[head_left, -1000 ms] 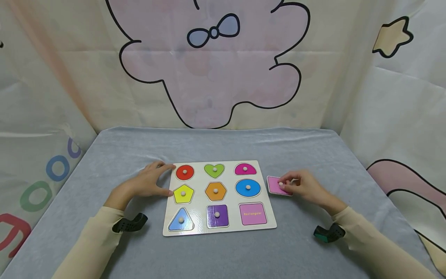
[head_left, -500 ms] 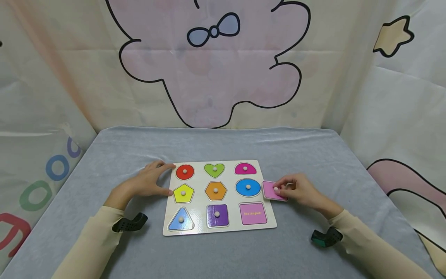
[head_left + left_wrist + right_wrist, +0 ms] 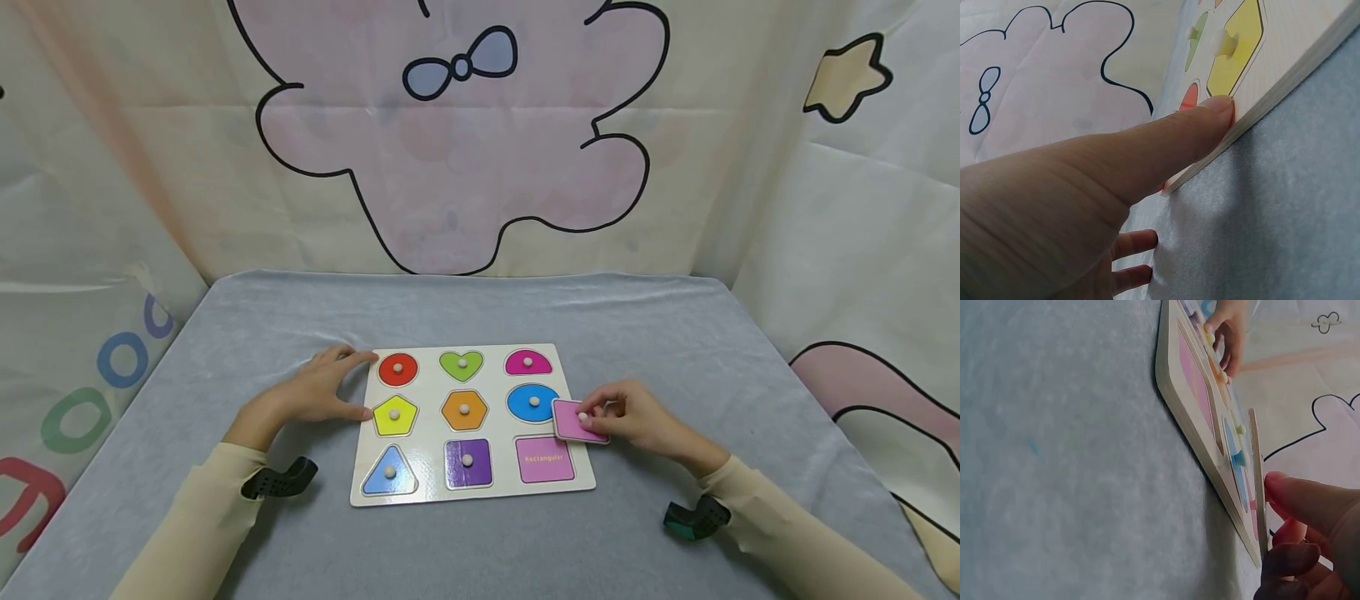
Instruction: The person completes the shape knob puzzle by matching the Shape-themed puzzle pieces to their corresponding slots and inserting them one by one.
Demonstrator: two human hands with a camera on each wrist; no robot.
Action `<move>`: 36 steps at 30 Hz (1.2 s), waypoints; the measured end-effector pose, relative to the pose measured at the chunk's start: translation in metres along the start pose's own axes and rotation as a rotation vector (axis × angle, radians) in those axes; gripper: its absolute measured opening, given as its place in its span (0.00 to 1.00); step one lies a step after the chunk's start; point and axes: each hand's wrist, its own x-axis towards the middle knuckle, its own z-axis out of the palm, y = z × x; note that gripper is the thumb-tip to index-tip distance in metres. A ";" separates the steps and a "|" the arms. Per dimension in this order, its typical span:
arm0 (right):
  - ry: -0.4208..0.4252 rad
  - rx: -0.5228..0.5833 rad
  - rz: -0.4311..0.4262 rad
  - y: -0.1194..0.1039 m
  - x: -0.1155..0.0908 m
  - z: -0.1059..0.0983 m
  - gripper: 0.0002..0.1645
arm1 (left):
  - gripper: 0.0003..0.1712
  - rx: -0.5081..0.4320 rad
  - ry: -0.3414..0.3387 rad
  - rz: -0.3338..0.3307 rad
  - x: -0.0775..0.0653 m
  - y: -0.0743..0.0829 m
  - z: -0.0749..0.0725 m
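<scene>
A white wooden knob puzzle board (image 3: 429,458) lies on the table with colourful shapes set in it. My right hand (image 3: 637,421) pinches the small knob of a pink rectangular puzzle piece (image 3: 567,421). In the head view that piece overlaps the board's right edge, just above the bare pink recess (image 3: 543,459) marked "Rectangular". Seen from the right wrist, the piece (image 3: 1260,481) is edge-on and raised over the board. My left hand (image 3: 318,390) spans the board's left side, index fingertip near the far corner. Its straight thumb (image 3: 1166,144) rests on the edge beside the yellow pentagon (image 3: 1241,44).
A grey-blue cloth (image 3: 480,550) covers the table. Other pieces with knobs sit in the board, among them a purple square (image 3: 468,475), a blue oval (image 3: 525,404) and an orange hexagon (image 3: 457,412). Printed curtains (image 3: 450,167) stand behind and at both sides.
My right hand has carried the pink rectangular puzzle piece left and toward me, from beside the board to over its right edge. My left hand and the board have stayed put.
</scene>
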 end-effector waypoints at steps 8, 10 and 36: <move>-0.025 0.016 0.016 -0.008 0.001 0.004 0.07 | 0.53 0.001 0.000 -0.003 0.001 -0.001 0.001; -0.035 0.018 0.012 -0.010 0.001 0.006 0.07 | 0.53 0.002 0.001 -0.002 0.001 -0.002 0.001; -0.092 0.014 -0.095 -0.021 0.007 0.036 0.07 | 0.52 -0.013 0.007 0.009 0.001 0.000 0.001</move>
